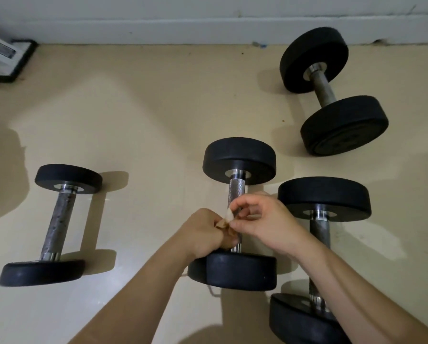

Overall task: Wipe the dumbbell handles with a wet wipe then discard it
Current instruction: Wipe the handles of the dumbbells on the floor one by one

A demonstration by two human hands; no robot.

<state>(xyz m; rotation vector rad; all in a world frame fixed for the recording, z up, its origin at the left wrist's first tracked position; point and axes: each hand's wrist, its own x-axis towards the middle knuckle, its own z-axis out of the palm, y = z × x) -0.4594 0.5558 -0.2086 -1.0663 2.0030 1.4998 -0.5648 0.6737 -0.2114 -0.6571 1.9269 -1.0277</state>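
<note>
both my hands on the wipe at the middle dumbbell [237,192]
left hand [205,232] clutches the wet wipe [224,223]; right hand [265,219] pinches its corner.

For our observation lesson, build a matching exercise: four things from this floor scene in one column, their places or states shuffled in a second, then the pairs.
1. wipe
2. left dumbbell
3. far dumbbell
4. middle dumbbell

A. nearest the wall
B. pinched between both hands
C. lies alone, handle speckled
D. handle under the hands

Pairs: 1-B, 2-C, 3-A, 4-D
</note>
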